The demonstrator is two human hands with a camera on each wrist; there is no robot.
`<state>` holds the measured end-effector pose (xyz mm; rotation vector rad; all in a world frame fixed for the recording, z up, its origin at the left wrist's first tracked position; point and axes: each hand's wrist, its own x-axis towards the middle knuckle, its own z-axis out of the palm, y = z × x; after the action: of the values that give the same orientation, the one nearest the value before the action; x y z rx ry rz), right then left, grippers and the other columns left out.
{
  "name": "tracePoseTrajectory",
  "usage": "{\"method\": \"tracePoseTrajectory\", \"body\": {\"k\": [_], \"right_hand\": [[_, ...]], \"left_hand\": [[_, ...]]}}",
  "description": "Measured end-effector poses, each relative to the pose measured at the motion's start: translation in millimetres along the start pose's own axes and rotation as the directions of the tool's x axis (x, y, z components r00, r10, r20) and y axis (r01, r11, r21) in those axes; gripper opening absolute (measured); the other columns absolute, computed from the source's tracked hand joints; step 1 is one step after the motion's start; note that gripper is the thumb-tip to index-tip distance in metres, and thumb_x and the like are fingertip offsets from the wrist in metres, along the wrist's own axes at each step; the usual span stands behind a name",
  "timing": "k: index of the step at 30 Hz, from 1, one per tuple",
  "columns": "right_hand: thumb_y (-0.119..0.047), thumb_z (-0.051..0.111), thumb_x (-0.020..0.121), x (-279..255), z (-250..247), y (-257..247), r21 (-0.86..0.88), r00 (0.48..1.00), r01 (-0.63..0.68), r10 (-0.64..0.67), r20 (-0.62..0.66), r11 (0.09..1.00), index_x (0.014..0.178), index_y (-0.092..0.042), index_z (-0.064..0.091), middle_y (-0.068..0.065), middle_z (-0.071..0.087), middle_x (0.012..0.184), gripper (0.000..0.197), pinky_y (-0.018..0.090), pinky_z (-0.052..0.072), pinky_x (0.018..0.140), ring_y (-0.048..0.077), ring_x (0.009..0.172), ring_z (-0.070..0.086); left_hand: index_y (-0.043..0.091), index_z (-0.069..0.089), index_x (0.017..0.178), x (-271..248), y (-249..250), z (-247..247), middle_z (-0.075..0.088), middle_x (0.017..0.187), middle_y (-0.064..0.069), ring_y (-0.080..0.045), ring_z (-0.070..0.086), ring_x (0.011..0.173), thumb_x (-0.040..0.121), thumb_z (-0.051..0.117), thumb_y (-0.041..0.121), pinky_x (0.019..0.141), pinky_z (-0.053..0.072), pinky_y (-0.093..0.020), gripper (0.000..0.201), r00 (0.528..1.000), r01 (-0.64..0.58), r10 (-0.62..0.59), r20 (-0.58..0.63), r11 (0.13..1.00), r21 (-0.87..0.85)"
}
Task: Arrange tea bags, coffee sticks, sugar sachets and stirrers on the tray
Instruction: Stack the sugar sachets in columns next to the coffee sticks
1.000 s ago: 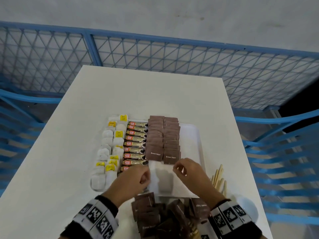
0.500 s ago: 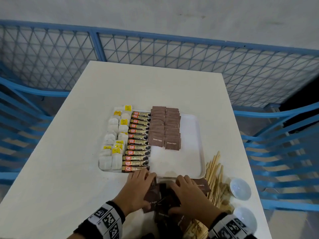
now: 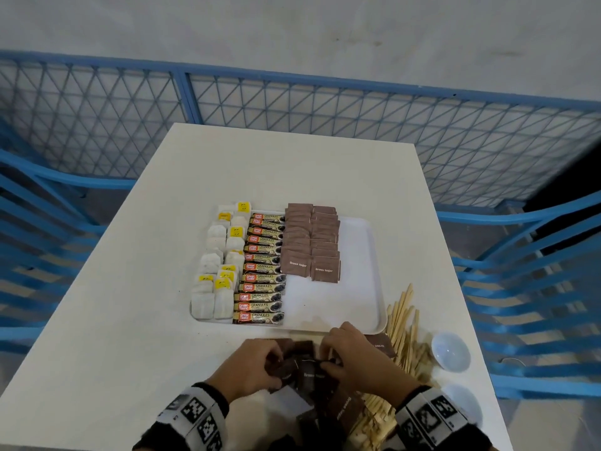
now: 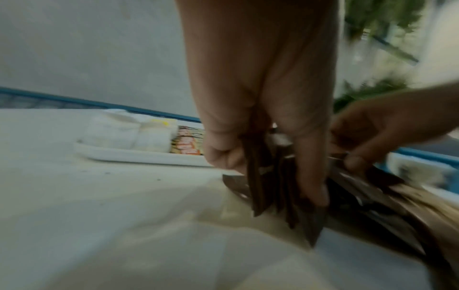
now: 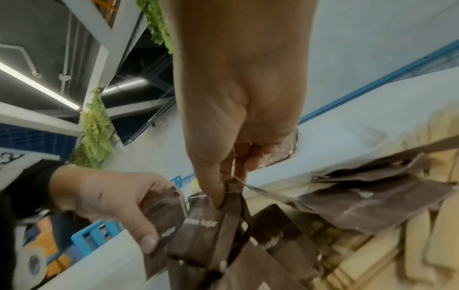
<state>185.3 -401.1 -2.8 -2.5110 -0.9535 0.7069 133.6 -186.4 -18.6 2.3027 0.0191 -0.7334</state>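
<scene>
A white tray holds tea bags on its left, coffee sticks in the middle and two rows of brown sugar sachets. In front of the tray lies a loose pile of brown sugar sachets. My left hand grips a few sachets from that pile between thumb and fingers. My right hand pinches another sachet at its top edge. Wooden stirrers lie on the table right of the tray.
Two small white bowls sit at the table's right front. A blue mesh fence runs behind the table and blue chairs flank it. The tray's right part is bare.
Both hands have drawn back from the tray's near end to the loose sachet pile in front of it and have taken hold of sachets there.
</scene>
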Motion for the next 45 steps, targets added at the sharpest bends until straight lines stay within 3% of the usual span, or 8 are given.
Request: {"method": "tracePoseTrajectory", "body": {"k": [8, 15, 20, 23, 29, 34, 40, 45], "right_hand": [[-0.017, 0.062, 0.086, 4.7, -26.6, -0.7, 0.405, 0.994, -0.018, 0.061, -0.095, 0.914, 0.079, -0.033, 0.051, -0.015, 0.058, 0.077, 0.020, 0.010, 0.041, 0.067, -0.001, 0.070, 0.054], [-0.008, 0.064, 0.086, 22.3, -54.6, -24.4, 0.686, 0.993, 0.073, 0.014, -0.121, 0.724, 0.082, -0.020, 0.057, -0.008, 0.062, 0.071, 0.015, 0.017, 0.048, 0.064, 0.005, 0.063, 0.059], [-0.009, 0.066, 0.084, 39.1, -49.5, -37.9, 0.683, 0.982, 0.125, 0.007, -0.187, 0.720, 0.078, -0.022, 0.055, -0.006, 0.063, 0.072, 0.019, 0.023, 0.049, 0.065, 0.012, 0.067, 0.059], [-0.015, 0.068, 0.083, 44.6, -44.0, -41.6, 0.615, 0.974, 0.117, 0.031, -0.225, 0.780, 0.075, -0.025, 0.052, -0.004, 0.062, 0.073, 0.021, 0.025, 0.049, 0.064, 0.011, 0.067, 0.058], [-0.030, 0.068, 0.083, 38.9, -45.2, -37.2, 0.462, 0.970, 0.119, -0.004, -0.242, 0.879, 0.082, -0.021, 0.061, -0.012, 0.058, 0.077, 0.011, 0.013, 0.040, 0.062, 0.004, 0.069, 0.051], [-0.038, 0.056, 0.090, 9.1, -42.8, 13.8, 0.232, 0.946, -0.142, 0.201, -0.255, 0.962, 0.092, -0.023, 0.056, -0.011, 0.053, 0.088, 0.014, 0.010, 0.036, 0.067, -0.001, 0.077, 0.047], [-0.060, 0.062, 0.074, -32.8, -8.6, 49.3, -0.031, 0.945, -0.320, 0.317, -0.077, 0.947, 0.119, -0.026, 0.045, -0.007, 0.041, 0.116, 0.059, 0.026, 0.038, 0.096, 0.011, 0.111, 0.038], [-0.050, 0.062, 0.080, -33.5, 3.8, 44.2, -0.110, 0.951, -0.301, 0.289, -0.108, 0.947, 0.126, -0.025, 0.039, -0.003, 0.035, 0.125, 0.057, 0.024, 0.036, 0.100, 0.014, 0.117, 0.038]], "left_hand": [[0.015, 0.067, 0.095, -16.3, -1.7, -46.9, 0.072, 0.074, -0.002, -0.014, 0.069, 0.069, 0.050, 0.076, 0.033, 0.061, 0.053, -0.024, 0.049, 0.998, 0.029, -0.058, -0.013, 0.667, -0.744], [0.001, 0.063, 0.087, -9.1, 10.4, -51.9, 0.061, 0.058, -0.008, -0.015, 0.058, 0.050, 0.077, 0.052, -0.005, 0.051, 0.051, -0.025, 0.016, 0.994, 0.066, -0.107, 0.025, 0.397, -0.915], [0.003, 0.061, 0.104, -7.2, 18.3, -52.1, 0.069, 0.084, -0.019, -0.029, 0.067, 0.071, 0.075, 0.036, 0.004, 0.074, 0.054, -0.044, 0.038, 0.994, 0.103, -0.046, 0.097, 0.165, -0.981], [0.005, 0.068, 0.100, -8.0, 22.1, -54.4, 0.070, 0.089, -0.022, -0.035, 0.070, 0.075, 0.078, 0.043, 0.021, 0.069, 0.057, -0.050, 0.037, 0.995, 0.103, -0.003, 0.103, 0.078, -0.992], [0.006, 0.057, 0.123, -3.7, 23.5, -46.8, 0.069, 0.089, -0.016, -0.023, 0.068, 0.073, 0.067, 0.064, 0.005, 0.059, 0.054, -0.028, 0.057, 0.995, 0.090, 0.004, 0.096, 0.329, -0.940], [0.011, 0.061, 0.115, -6.0, 15.9, -48.5, 0.068, 0.107, -0.018, -0.025, 0.067, 0.088, 0.051, 0.073, 0.017, 0.068, 0.056, -0.030, 0.065, 0.999, 0.038, 0.018, 0.051, 0.419, -0.907], [0.012, 0.063, 0.114, -16.4, -11.1, -46.3, 0.071, 0.104, -0.016, -0.021, 0.068, 0.084, 0.045, 0.072, 0.020, 0.064, 0.055, -0.028, 0.070, 0.999, -0.007, -0.047, -0.028, 0.408, -0.913], [0.012, 0.064, 0.109, -17.4, -11.3, -47.2, 0.072, 0.096, -0.010, -0.018, 0.068, 0.079, 0.045, 0.070, 0.014, 0.061, 0.054, -0.027, 0.064, 0.997, -0.028, -0.051, -0.053, 0.396, -0.918]]}}
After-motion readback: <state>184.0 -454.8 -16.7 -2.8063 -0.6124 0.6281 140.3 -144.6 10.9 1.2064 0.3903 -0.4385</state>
